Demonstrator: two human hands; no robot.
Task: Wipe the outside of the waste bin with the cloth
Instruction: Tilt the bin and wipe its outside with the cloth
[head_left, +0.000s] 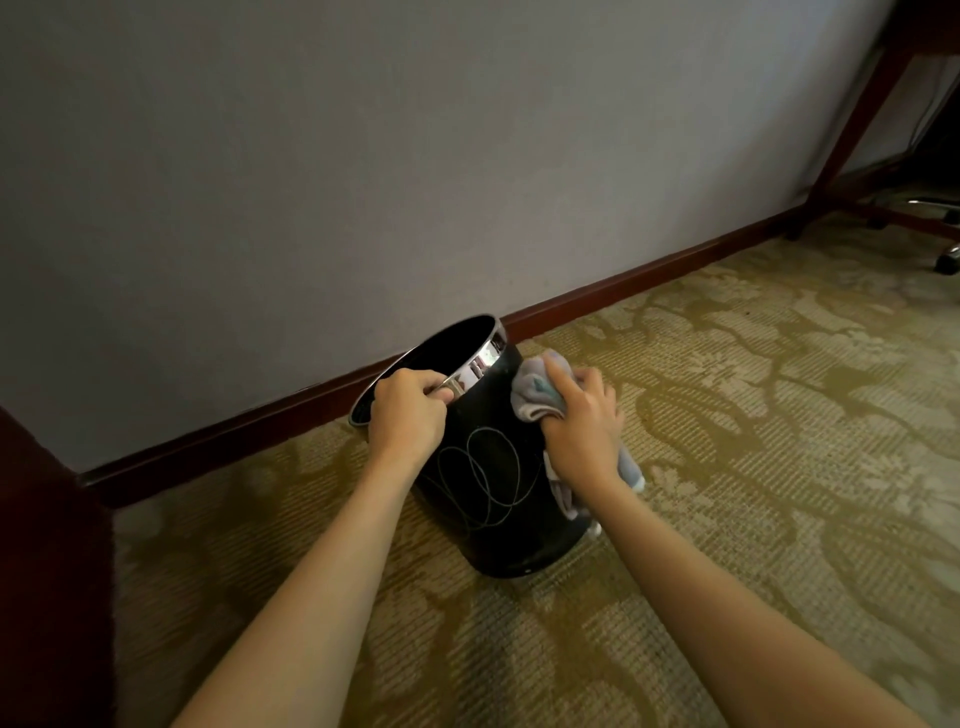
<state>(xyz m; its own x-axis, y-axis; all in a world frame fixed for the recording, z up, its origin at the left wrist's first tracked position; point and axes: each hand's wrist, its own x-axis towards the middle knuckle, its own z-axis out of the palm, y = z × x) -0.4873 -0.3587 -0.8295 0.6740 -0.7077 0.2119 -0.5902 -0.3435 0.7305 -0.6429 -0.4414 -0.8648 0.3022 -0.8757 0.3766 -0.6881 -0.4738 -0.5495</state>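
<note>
A black waste bin (493, 499) with a shiny chrome rim and thin looping line marks stands tilted on the carpet near the wall. My left hand (408, 415) grips the near side of the rim, fingers curled over its edge. My right hand (584, 428) holds a grey cloth (535, 395) against the bin's right outer side. Part of the cloth bunches above my fingers and part hangs below my wrist beside the bin. The bin's inside looks dark.
A grey wall with a dark red skirting board (623, 280) runs behind the bin. Patterned olive carpet (753, 441) spreads to the right and front. A dark wooden desk leg (852, 140) and an office chair base (940, 228) stand at the far right. Dark furniture (52, 571) fills the left edge.
</note>
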